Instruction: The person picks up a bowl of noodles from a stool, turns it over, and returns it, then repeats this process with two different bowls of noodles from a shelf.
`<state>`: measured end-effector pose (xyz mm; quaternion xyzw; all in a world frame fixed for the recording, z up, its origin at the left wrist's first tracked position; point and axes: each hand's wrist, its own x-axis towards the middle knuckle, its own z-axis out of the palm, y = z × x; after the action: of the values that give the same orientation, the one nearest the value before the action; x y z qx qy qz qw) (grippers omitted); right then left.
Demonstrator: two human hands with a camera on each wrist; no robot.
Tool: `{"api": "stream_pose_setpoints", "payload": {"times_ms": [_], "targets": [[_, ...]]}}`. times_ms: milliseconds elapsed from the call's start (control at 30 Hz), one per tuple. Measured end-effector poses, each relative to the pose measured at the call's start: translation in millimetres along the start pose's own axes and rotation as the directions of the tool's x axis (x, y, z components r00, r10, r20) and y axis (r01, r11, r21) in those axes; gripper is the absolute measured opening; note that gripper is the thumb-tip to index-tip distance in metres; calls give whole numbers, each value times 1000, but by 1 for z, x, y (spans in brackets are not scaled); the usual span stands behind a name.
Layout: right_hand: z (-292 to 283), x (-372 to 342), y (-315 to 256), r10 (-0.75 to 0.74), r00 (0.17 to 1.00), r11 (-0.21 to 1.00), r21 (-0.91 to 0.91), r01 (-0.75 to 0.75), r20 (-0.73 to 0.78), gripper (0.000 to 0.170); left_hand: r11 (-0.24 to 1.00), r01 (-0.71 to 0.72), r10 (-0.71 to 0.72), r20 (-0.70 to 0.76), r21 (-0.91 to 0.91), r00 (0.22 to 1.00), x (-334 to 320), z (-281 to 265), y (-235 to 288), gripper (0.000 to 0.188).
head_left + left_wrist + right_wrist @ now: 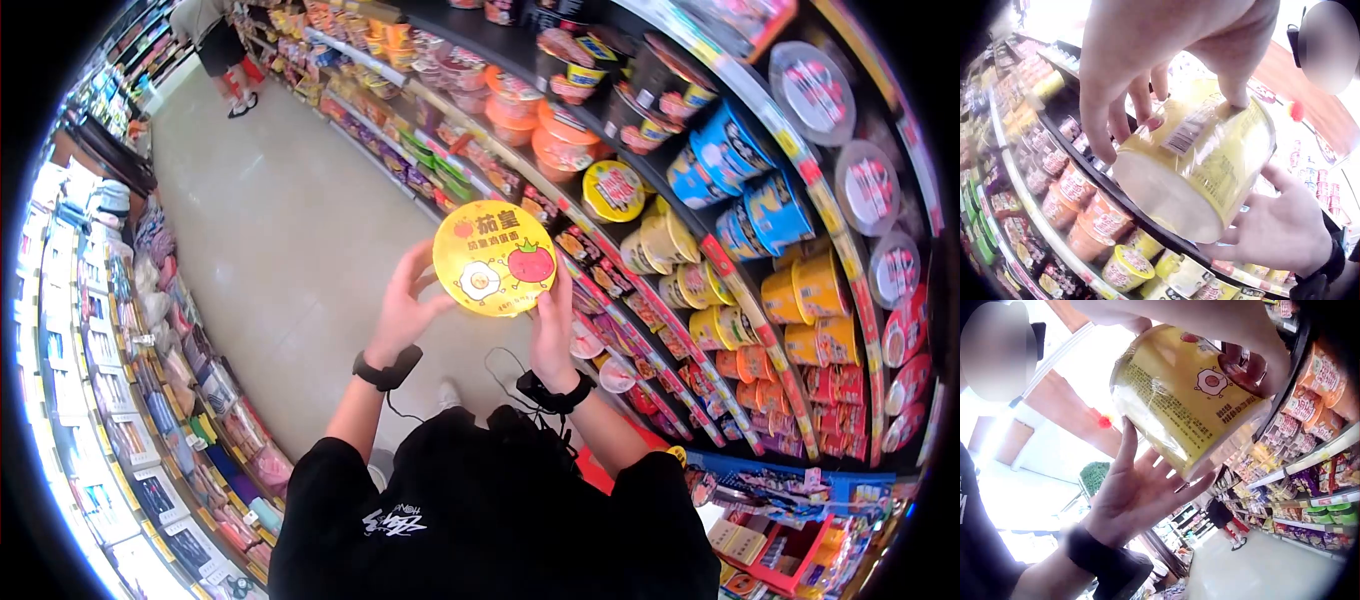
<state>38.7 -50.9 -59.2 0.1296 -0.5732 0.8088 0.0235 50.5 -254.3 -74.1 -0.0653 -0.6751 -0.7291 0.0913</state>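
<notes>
Standing at far left, a person in dark shorts (220, 50) occupies the aisle beyond the left rack (145, 340). Left hand (405, 305): grips the left side of the yellow cup (1222, 156), thumb and fingertips on its wall. Cup: located between both hands, clear of the shelving. Its long axis runs from the printed lid (480, 250), which faces the wearer's head, down and away to the base. Right hand (552, 335): grips the near-right side, fingers curved against the wall. Both hands touch the cup; neither is evidently nearer. Right of the hands, the right shelving (812, 178) carries stacked cups, including a yellow-lidded cup (613, 190) at the far right of the held one.
</notes>
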Motion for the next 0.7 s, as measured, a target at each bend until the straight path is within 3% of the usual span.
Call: {"api": "stream_pose_setpoints", "payload": {"times_ms": [133, 267, 467, 700], "targets": [[37, 30, 25, 5, 998, 995, -98, 1, 64, 60, 997, 34, -39, -76, -67, 996, 11, -48, 6, 75], [76, 70, 48, 30, 990, 999, -42, -25, 134, 63, 996, 70, -77, -131, -58, 988, 31, -88, 9, 67], [121, 142, 85, 29, 985, 998, 56, -40, 172, 67, 996, -7, -13, -210, -93, 978, 88, -134, 9, 64], [157, 234, 112, 32, 971, 994, 98, -56, 236, 71, 997, 30, -44, -216, -69, 975, 172, -186, 6, 68]]}}
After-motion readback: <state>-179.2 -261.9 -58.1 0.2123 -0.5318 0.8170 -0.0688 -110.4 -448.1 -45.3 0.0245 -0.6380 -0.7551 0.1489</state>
